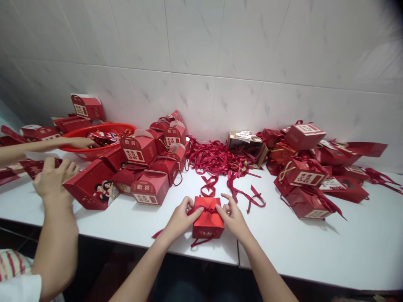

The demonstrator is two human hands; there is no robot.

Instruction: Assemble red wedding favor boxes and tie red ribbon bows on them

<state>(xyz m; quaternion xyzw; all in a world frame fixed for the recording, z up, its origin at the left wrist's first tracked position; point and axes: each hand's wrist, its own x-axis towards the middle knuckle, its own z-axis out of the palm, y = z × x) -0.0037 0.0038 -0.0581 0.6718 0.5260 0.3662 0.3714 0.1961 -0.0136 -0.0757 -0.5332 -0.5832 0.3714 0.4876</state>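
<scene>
A small red gift box (208,222) stands near the front edge of the white table (346,243), with a dark red ribbon (206,208) across its top. My left hand (181,218) pinches the ribbon at the box's left top corner. My right hand (231,216) pinches it at the right top corner. Both hands have fingers closed on the ribbon. A ribbon tail trails out under the box toward the front left.
A heap of loose red ribbons (217,157) lies behind the box. Stacked red boxes (151,167) sit at left, more red boxes and bags (308,172) at right. Another person's hands (53,176) work at far left by a red basin (97,140) of sweets. A tiled wall is behind.
</scene>
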